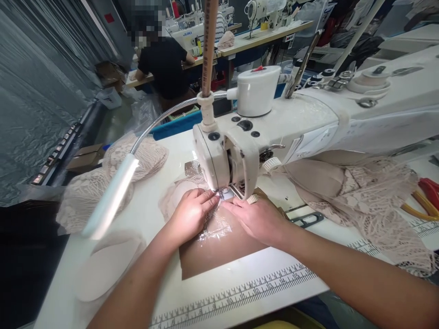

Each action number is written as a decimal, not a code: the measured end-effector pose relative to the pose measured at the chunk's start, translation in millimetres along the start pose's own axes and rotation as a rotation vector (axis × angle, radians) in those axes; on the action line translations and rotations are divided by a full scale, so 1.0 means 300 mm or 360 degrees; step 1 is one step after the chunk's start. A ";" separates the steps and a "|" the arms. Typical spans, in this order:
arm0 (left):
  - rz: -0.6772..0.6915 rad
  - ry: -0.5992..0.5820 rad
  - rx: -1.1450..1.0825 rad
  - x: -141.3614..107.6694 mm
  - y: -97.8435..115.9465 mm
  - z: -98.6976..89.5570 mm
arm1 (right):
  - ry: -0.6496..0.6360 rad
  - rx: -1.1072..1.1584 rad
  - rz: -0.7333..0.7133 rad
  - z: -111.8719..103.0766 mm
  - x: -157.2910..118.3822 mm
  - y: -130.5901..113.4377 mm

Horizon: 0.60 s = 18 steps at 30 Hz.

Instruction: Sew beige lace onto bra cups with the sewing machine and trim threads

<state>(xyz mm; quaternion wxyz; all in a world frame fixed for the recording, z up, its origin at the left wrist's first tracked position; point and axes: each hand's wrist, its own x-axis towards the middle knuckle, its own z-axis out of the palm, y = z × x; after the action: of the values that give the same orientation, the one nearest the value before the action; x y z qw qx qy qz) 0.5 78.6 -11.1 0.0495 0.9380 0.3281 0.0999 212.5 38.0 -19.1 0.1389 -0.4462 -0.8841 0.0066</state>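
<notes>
Both hands are at the needle area of a white sewing machine (pixel 226 155). My left hand (pixel 194 212) presses a pale pink lace piece (pixel 169 194), its fingers together and pointing at the presser foot (pixel 222 194). On the other side of the foot, my right hand (pixel 255 217) rests with its fingertips close to the needle; what lies under them is too small to make out. Beneath the hands is a brown sheet (pixel 219 256) with shiny clear tape (pixel 216 230) on it.
Lace cups (pixel 137 157) are piled at the left, near a lamp tube (pixel 111 196). A beige cup (pixel 106 269) lies front left. More lace (pixel 380 192) and yellow-handled scissors (pixel 420 205) are at the right. A person (pixel 163 64) sits at another table behind.
</notes>
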 end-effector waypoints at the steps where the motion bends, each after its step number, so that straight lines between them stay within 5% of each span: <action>1: -0.0010 -0.0002 -0.0003 0.002 -0.001 -0.001 | -0.0006 -0.0001 0.0001 -0.002 0.000 0.001; 12: -0.0075 0.0085 0.0092 -0.008 -0.001 0.000 | -0.0006 0.0093 0.0030 -0.007 -0.003 0.004; 18: -0.0321 -0.0117 0.0146 -0.040 0.037 -0.080 | 0.0054 0.0100 0.0093 -0.011 -0.007 0.016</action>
<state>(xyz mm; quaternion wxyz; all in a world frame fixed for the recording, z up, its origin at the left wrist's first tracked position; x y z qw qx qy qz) -7.2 63.0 12.1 0.0285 0.9045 0.4231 0.0449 218.1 38.8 -17.1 0.1677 -0.4672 -0.8676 0.0308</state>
